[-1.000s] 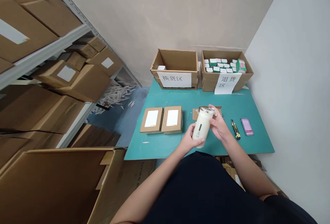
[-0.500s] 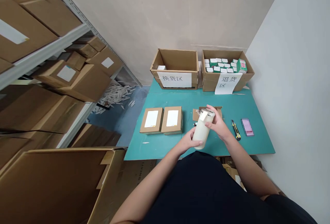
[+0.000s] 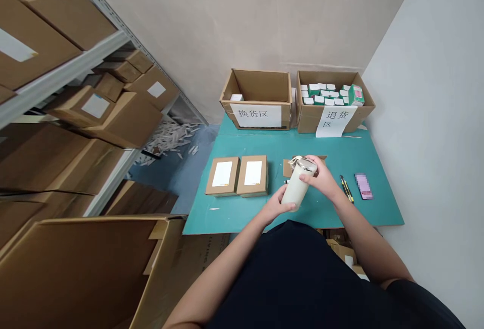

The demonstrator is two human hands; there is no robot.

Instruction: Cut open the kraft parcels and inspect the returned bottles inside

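A cream-coloured thermos bottle [image 3: 296,187] with a shiny metal lid and a pale strap loop is held tilted above the front of the green table [image 3: 234,220]. My left hand [image 3: 277,204] is wrapped round its lower part. Near the lid, my right hand [image 3: 322,178] grips the upper part, with the thumb on the front side. Behind the bottle lies an opened cardboard box [image 3: 286,168], mostly hidden by the bottle and my right hand.
Two labelled cartons [image 3: 252,176] sit left of the bottle. A utility knife [image 3: 346,189] and a pink phone-like item [image 3: 363,186] lie to the right. At the back stand two signed bins, one [image 3: 260,123] with a white box, the other [image 3: 306,126] with several green-white boxes. Shelving [image 3: 71,61] fills the left.
The bottle has turned in my hands: its strap has swung from the front to the far left side of the lid. The metal top now shows more fully.
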